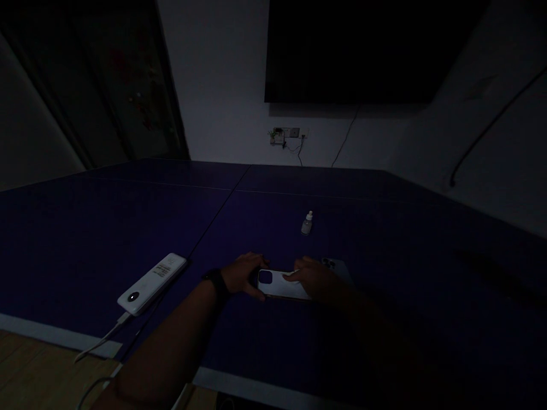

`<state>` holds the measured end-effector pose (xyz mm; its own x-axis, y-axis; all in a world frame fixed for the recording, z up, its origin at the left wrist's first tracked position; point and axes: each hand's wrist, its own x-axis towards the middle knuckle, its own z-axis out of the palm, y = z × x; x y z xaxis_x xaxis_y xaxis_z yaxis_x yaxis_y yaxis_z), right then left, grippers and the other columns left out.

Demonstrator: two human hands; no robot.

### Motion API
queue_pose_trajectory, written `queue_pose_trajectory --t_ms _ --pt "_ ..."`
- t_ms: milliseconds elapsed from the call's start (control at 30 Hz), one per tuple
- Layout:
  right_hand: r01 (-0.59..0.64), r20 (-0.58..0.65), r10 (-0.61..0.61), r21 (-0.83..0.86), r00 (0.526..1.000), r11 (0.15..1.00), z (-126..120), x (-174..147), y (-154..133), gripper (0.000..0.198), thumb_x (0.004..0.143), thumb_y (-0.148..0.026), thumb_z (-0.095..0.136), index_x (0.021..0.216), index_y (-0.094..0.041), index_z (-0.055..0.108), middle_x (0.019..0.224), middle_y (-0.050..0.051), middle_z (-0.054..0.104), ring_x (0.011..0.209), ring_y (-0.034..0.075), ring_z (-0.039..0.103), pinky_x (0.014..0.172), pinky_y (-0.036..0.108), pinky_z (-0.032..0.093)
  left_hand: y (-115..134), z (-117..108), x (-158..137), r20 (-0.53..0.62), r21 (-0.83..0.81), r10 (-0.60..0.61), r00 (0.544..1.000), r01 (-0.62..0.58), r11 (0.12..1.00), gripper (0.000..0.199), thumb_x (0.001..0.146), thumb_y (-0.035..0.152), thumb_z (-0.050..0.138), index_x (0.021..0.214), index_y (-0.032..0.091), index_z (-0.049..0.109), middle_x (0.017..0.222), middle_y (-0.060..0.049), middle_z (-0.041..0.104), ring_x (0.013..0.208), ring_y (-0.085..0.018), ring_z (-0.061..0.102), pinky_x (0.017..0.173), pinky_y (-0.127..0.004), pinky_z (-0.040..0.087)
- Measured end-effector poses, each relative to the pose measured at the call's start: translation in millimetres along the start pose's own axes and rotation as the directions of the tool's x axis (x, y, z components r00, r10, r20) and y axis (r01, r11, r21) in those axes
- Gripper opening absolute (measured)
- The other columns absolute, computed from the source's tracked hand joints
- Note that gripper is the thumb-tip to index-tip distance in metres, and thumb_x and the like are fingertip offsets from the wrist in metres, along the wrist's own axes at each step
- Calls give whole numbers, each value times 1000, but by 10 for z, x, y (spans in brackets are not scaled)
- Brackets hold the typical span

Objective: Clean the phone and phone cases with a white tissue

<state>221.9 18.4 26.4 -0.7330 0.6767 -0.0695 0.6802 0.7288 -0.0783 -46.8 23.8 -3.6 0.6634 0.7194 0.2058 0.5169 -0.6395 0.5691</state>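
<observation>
A light phone case (276, 286) with a dark rim and a camera cutout lies lengthwise in front of me on the dark blue table (256, 219). My left hand (244, 274), with a dark band at the wrist, grips its left end between thumb and fingers. Over the case's right part, my right hand (318, 280) is closed, with its thumb and fingertips on the pale surface. A small white bit shows at those fingertips, too dim to name. Partly behind my right hand lies a phone (342, 269), its camera lenses showing.
Beyond the hands stands a small dropper bottle (306, 224) with a white cap. To the left lies a white power bank (152, 283) with a cable (102, 339) running off the near edge. A wall with sockets (290, 133) and a large dark screen (350, 51) is behind the table.
</observation>
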Motion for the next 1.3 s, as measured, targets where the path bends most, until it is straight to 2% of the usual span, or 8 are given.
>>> queue_pose_trajectory --t_ms 100,267,433,633,800,933,1133,1300 --pt "88 19 -89 38 996 995 8 0 14 43 97 -12 42 125 -30 70 100 8 64 91 21 53 83 33 37 -4 1 1 7 3 0 1000 0 1000 77 54 69 87 110 23 60 133 -11 62 123 -34 55 106 -46 36" --pt "-34 -6 34 6 999 999 0 -8 32 42 96 -13 47 128 -30 69 103 9 64 92 22 53 81 33 37 -8 7 -4 -4 -2 15 1000 -15 1000 76 55 69 86 111 23 60 135 -12 61 125 -34 54 107 -47 34" --pt "77 55 -80 55 995 996 -30 -51 36 46 95 -9 46 128 -32 68 104 8 64 92 21 53 81 31 37 -1 10 -10 -2 -7 2 1000 -2 1000 75 55 69 86 109 24 60 135 -11 62 126 -34 53 108 -48 33" --pt "-10 43 11 -29 999 1000 -98 -51 -23 41 95 -12 47 125 -28 70 100 11 62 91 24 52 78 33 36 11 -3 0 6 -11 12 1000 -12 1000 74 55 67 87 109 23 61 133 -11 62 124 -33 55 107 -47 36" --pt "97 43 -97 -1 994 995 -114 -47 -104 43 97 -13 45 130 -31 66 104 9 62 93 22 52 79 33 36 -8 -3 -5 10 -16 0 1000 0 1000 77 54 67 88 111 23 60 135 -12 61 128 -35 52 109 -48 34" --pt "-3 13 4 -79 1000 997 -124 -78 -66 39 96 -15 48 128 -28 68 98 10 62 90 23 53 75 32 36 -11 -5 -6 15 -8 0 1000 0 1000 75 56 68 87 111 23 60 136 -12 60 130 -34 51 111 -49 32" --pt "61 36 -59 -63 998 996 -124 -113 -44 41 95 -12 49 126 -31 69 101 9 64 90 22 54 77 32 36 6 -13 -3 19 1 5 1000 -5 1000 75 57 71 85 110 24 60 135 -12 62 126 -34 54 108 -47 34" --pt "-49 39 54 -114 998 992 -186 -140 -65 35 99 -17 47 123 -27 70 99 10 65 91 23 55 75 32 37 6 -19 -10 18 -18 2 1000 -2 1000 76 58 71 84 111 24 59 136 -12 61 130 -35 50 109 -48 33"
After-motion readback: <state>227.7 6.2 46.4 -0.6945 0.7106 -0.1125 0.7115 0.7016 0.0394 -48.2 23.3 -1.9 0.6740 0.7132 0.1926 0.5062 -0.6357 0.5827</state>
